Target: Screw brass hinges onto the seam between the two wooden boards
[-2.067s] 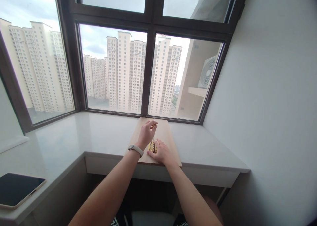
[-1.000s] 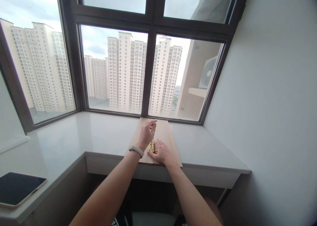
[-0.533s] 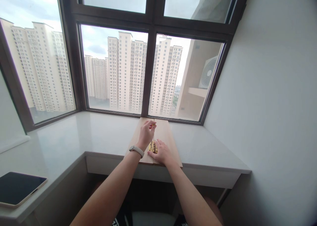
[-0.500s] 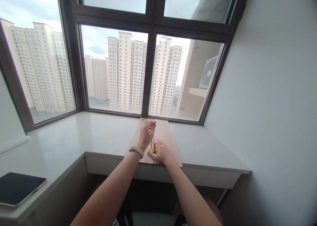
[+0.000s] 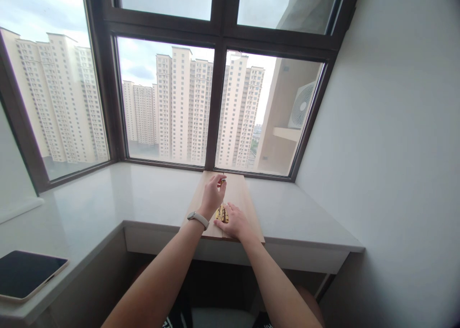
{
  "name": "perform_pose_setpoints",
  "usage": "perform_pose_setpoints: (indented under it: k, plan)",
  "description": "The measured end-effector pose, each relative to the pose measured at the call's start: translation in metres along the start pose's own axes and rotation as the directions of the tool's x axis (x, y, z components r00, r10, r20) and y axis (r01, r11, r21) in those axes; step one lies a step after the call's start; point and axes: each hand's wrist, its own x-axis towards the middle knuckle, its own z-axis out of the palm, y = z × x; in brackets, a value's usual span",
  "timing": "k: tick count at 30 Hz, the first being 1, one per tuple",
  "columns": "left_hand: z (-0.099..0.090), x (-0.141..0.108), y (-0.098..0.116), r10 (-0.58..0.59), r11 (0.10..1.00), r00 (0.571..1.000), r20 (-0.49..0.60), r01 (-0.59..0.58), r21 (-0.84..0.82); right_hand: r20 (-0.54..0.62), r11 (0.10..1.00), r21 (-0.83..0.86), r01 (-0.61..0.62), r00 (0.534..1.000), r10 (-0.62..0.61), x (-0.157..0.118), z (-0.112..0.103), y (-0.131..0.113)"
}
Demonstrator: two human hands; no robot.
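Observation:
My left hand [image 5: 213, 195], with a pale watch on its wrist, is raised over the far part of a light wooden board [image 5: 237, 189]. Its thumb and fingers pinch a small dark-and-yellow piece [image 5: 223, 180], too small to name. Nearer to me, a yellow object with dark markings [image 5: 221, 215] rests on the board. My right hand [image 5: 236, 221] curves around its right side, thumb at the near edge and fingers at the far edge. Part of this object is hidden under the hand. A thin dark line runs between the two hands, along the board's middle seam.
The board lies on a white windowsill counter [image 5: 158, 198] whose front edge faces me. A tablet [image 5: 30, 273] lies at the lower left. Brown window frames [image 5: 212, 103] rise behind, and a white wall [image 5: 388, 127] stands at the right.
The fingers of my left hand have shifted slightly, and the small piece in them appears turned. My right hand stays in place on the yellow object.

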Motion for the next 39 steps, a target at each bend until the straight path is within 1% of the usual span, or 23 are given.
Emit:
perform_pose_setpoints:
  k: [10, 19, 26, 35, 39]
  plan:
    - [0.0004, -0.0017, 0.0005, -0.012, 1.0, 1.0, -0.026, 0.012, -0.001, -0.01, 1.0, -0.013, 0.019, 1.0, -0.019, 0.0, 0.0016, 0.0012]
    - [0.0016, -0.0037, -0.0028, -0.028, 1.0, 1.0, -0.001, 0.027, -0.013, -0.013, 1.0, -0.019, 0.019, 1.0, -0.019, 0.0004, 0.0032, 0.0028]
    - [0.0018, -0.0028, -0.0029, -0.016, 1.0, 0.999, -0.034, 0.017, 0.023, -0.015, 1.0, -0.009, 0.021, 1.0, -0.021, 0.0003, 0.0037, 0.0025]
    - [0.0056, -0.0044, -0.0058, -0.026, 0.999, 1.0, -0.01, 0.025, -0.025, -0.019, 1.0, -0.006, 0.017, 1.0, -0.017, 0.0001, 0.0027, 0.002]
    - [0.0047, -0.0047, -0.0043, -0.013, 1.0, 1.0, -0.026, 0.012, -0.018, -0.026, 1.0, -0.012, 0.024, 0.999, -0.025, 0.0005, 0.0039, 0.0028]
